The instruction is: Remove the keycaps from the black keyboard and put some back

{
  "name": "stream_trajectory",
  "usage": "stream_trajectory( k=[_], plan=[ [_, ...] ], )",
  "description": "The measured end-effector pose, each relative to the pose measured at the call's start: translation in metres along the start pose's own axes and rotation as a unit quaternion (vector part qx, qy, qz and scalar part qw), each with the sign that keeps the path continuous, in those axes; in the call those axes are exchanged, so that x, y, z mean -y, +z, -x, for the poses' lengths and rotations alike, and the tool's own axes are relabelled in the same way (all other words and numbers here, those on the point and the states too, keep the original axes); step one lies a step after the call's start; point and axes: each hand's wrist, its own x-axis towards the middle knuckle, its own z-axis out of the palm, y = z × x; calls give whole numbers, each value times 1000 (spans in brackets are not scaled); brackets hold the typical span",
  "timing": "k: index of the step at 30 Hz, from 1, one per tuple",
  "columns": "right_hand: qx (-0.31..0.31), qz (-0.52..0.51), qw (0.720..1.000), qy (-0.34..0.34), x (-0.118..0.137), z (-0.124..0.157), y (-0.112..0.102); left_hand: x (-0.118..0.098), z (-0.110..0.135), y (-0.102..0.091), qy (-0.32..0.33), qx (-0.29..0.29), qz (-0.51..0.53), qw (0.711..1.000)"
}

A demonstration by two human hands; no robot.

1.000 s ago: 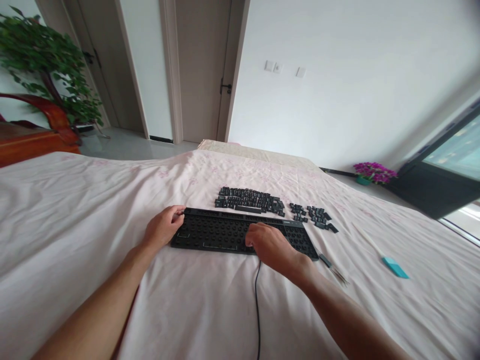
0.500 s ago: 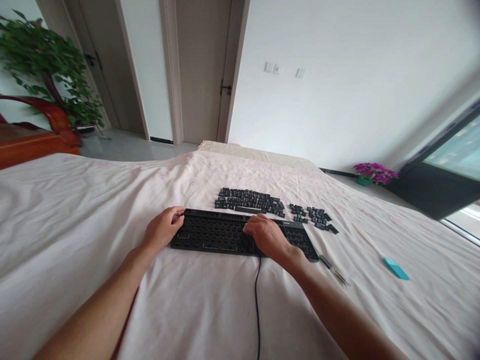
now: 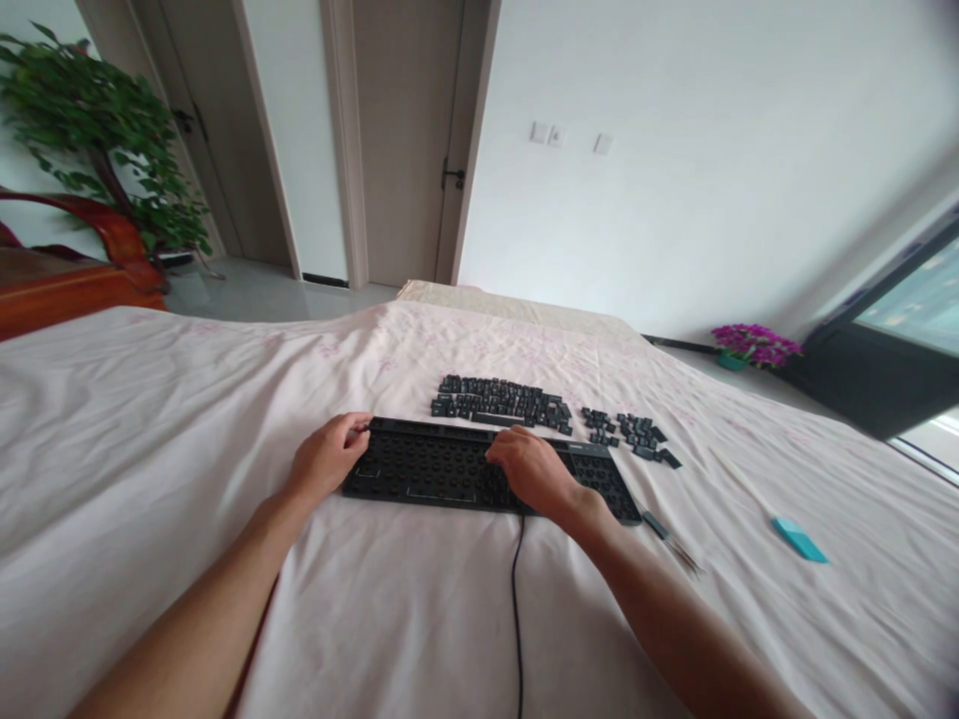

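Note:
A black keyboard (image 3: pixel 427 464) with its keycaps off lies on a pale cloth, bare switch posts showing. My left hand (image 3: pixel 334 454) is closed on its upper left corner, thumb and fingers at the edge. Over the right-middle part of the board is my right hand (image 3: pixel 533 467), its fingers curled and pressed together at the keys; what they hold, if anything, is hidden. Behind the board, loose black keycaps (image 3: pixel 505 399) are laid out in rows, with a smaller group of keycaps (image 3: pixel 636 434) to the right. A black cable (image 3: pixel 516 609) runs from the keyboard towards me.
Just right of the keyboard lies a thin wire-ended tool (image 3: pixel 674 544). Farther right is a turquoise flat object (image 3: pixel 800 539). The creased floral cloth (image 3: pixel 390 619) covers the surface. A wooden chair (image 3: pixel 82 260) stands at the left, and pink flowers (image 3: pixel 753 345) sit beyond the far right edge.
The view has shifted very slightly, so things on the right sit a little farther right. Both hands keep their places on the keyboard.

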Motion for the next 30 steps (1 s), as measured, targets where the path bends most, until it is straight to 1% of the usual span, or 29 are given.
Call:
stream_trajectory(
  k=[2, 4, 5, 8, 9, 11, 13, 15, 18, 19, 20, 21, 24, 30],
  plan=[
    [32, -42, 998, -18, 2, 1, -4, 1, 0, 0, 1, 1, 1, 1000],
    [38, -80, 996, -23, 2, 2, -7, 1, -1, 0, 1, 1, 2, 1000],
    [27, -87, 996, -16, 3, 1, -8, 2, -1, 1, 1, 0, 2, 1000],
    [-34, -71, 997, 17, 3, -5, -4, 1, 0, 1, 1, 1, 4, 1000],
    [-45, -62, 997, 21, 4, -8, -1, 1, 0, 1, 2, 1, 4, 1000],
    [-48, -42, 998, 17, 5, -12, 5, 0, 0, 0, 1, 4, 4, 1000],
    [-32, -22, 999, 6, 7, -14, 7, 0, 0, 0, -1, 5, 2, 1000],
    [-4, -14, 1000, -10, 8, -12, 5, 0, -1, 0, -3, 6, 1, 1000],
    [57, -62, 995, -49, 9, -9, -3, 1, -1, 0, -6, 7, 1, 1000],
    [66, -85, 992, -58, 9, -8, -5, 1, -1, 0, -6, 7, 2, 1000],
    [64, -102, 991, -60, 10, -8, -6, 1, -1, 0, -6, 7, 5, 1000],
    [47, -110, 991, -54, 11, -9, -6, 0, -1, 0, -6, 8, 7, 1000],
    [-26, -92, 995, -18, 14, -15, 0, -1, 0, -1, -6, 9, 9, 1000],
    [-55, -56, 997, -2, 21, -28, 17, -2, 0, -2, -4, 8, 11, 1000]
  ],
)
